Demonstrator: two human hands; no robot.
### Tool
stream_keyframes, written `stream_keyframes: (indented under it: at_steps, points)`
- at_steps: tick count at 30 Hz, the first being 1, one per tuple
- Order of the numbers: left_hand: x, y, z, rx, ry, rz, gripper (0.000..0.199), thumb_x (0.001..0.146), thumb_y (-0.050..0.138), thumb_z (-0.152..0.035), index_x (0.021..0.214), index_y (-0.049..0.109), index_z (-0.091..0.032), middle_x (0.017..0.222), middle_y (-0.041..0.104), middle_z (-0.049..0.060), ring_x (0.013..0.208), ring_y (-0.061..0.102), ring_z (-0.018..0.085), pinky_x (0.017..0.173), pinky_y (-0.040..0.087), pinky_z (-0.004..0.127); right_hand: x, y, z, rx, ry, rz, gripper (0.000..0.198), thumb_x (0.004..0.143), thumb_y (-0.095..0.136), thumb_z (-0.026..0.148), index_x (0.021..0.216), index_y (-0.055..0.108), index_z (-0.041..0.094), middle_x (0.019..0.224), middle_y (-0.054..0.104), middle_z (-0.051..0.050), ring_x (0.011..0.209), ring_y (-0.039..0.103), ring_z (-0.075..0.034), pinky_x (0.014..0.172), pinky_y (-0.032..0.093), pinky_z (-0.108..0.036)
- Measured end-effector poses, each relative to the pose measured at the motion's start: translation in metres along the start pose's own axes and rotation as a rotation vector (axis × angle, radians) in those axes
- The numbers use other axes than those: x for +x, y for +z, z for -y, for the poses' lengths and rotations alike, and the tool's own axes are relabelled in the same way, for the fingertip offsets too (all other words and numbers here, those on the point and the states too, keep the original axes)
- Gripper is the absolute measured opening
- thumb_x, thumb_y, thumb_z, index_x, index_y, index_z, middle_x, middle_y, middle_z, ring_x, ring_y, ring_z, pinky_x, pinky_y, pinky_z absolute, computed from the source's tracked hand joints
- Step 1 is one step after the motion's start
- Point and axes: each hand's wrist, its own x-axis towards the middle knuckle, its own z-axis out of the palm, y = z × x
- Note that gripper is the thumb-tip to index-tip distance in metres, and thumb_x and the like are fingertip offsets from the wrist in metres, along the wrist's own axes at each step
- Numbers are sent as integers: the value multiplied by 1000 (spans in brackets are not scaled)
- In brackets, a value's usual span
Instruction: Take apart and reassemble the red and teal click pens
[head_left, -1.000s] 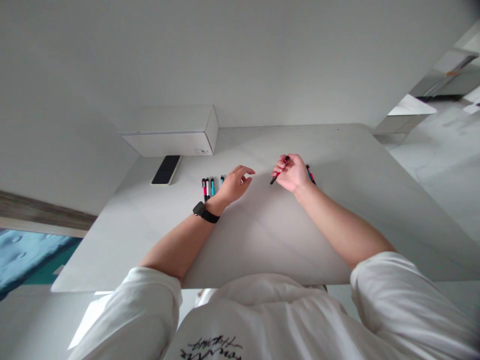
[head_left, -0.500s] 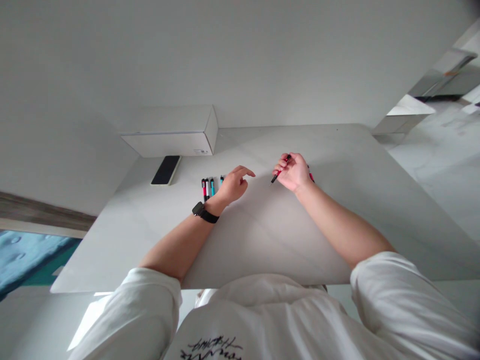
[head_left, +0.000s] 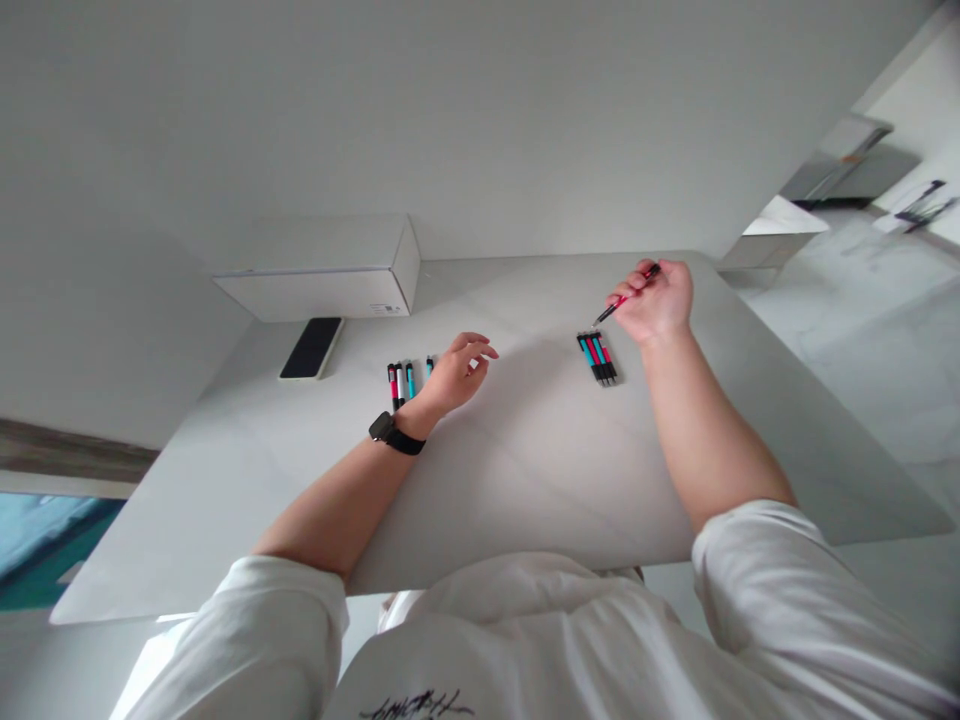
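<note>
My right hand (head_left: 654, 302) is raised at the right, closed on a red and black pen (head_left: 621, 302) whose tip points down and left. Just below that tip, several teal and red pens (head_left: 597, 358) with black ends lie side by side on the table. My left hand (head_left: 457, 372) hovers near the middle with its fingers apart and loosely bent, holding nothing. Beside its wrist lie a red pen (head_left: 393, 388), a white pen (head_left: 400, 385) and a teal pen (head_left: 410, 380). Another teal pen (head_left: 430, 366) is partly hidden behind this hand.
A phone (head_left: 312, 348) lies on the white table (head_left: 510, 480) at the left. Behind it, a long white box (head_left: 315, 292) stands against the wall. A black watch (head_left: 397, 434) is on my left wrist.
My right hand has moved right and away from me with the red pen, uncovering the row of pens at the right. My left hand's fingers have relaxed, and the view has shifted slightly.
</note>
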Motion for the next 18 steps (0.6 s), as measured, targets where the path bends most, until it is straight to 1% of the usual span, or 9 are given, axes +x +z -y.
stream_keyframes:
  at_steps: [2, 4, 6, 9, 11, 13, 14, 16, 18]
  points:
    - [0, 0, 1, 0, 7, 1, 26, 99, 53, -17, 112, 74, -22, 134, 60, 10, 96, 69, 13, 81, 61, 29, 7, -17, 8, -90, -11, -48, 46, 101, 41, 67, 103, 68, 30, 66, 54, -3, 66, 54, -20, 64, 44, -36]
    - [0, 1, 2, 3, 9, 4, 26, 99, 53, -17, 112, 75, -23, 135, 60, 10, 96, 69, 13, 82, 61, 29, 13, -33, 10, -52, 17, -23, 50, 103, 36, 63, 103, 70, 27, 73, 58, -4, 68, 56, -19, 65, 47, -35]
    - [-1, 2, 3, 10, 8, 9, 25, 99, 54, -18, 112, 75, -23, 135, 60, 10, 96, 69, 14, 83, 62, 30, 20, -45, 7, 25, 75, 10, 44, 103, 38, 52, 101, 72, 24, 77, 60, -4, 67, 55, -17, 64, 46, -33]
    - [-1, 2, 5, 20, 1, 11, 25, 99, 54, -19, 112, 75, -23, 135, 60, 11, 97, 69, 14, 83, 62, 31, 29, -55, -8, -65, 134, 19, 24, 96, 54, 33, 93, 74, 19, 72, 58, -3, 61, 51, -14, 58, 41, -29]
    - [-2, 2, 6, 24, 0, 16, 25, 99, 55, -20, 112, 75, -23, 136, 60, 10, 97, 69, 14, 84, 62, 31, 31, -58, -22, -236, 176, -24, 13, 89, 62, 24, 86, 72, 18, 67, 56, -1, 57, 48, -12, 55, 38, -28]
    - [-2, 2, 8, 26, -1, 31, 24, 98, 56, -21, 112, 76, -24, 136, 60, 10, 96, 69, 15, 85, 63, 32, 29, -57, -33, -467, 217, -26, 4, 84, 70, 21, 83, 72, 18, 65, 59, -1, 56, 50, -13, 57, 41, -28]
    - [-2, 2, 9, 28, -2, 41, 24, 98, 56, -21, 112, 76, -24, 136, 60, 10, 96, 69, 15, 85, 63, 33, 26, -55, -37, -583, 237, -25, 3, 81, 74, 21, 82, 72, 19, 65, 61, -1, 57, 53, -13, 58, 42, -28]
    - [-3, 2, 10, 33, -5, 60, 24, 98, 58, -22, 113, 76, -25, 135, 60, 10, 94, 69, 15, 85, 63, 34, 19, -51, -42, -803, 257, -17, 10, 77, 80, 21, 76, 71, 20, 63, 63, -2, 61, 58, -16, 61, 45, -30]
    - [-3, 2, 11, 39, -6, 70, 24, 98, 58, -22, 114, 76, -25, 135, 61, 9, 93, 69, 15, 86, 63, 35, 13, -45, -42, -995, 247, 2, 17, 74, 84, 22, 67, 68, 21, 58, 62, -3, 67, 64, -21, 63, 46, -31]
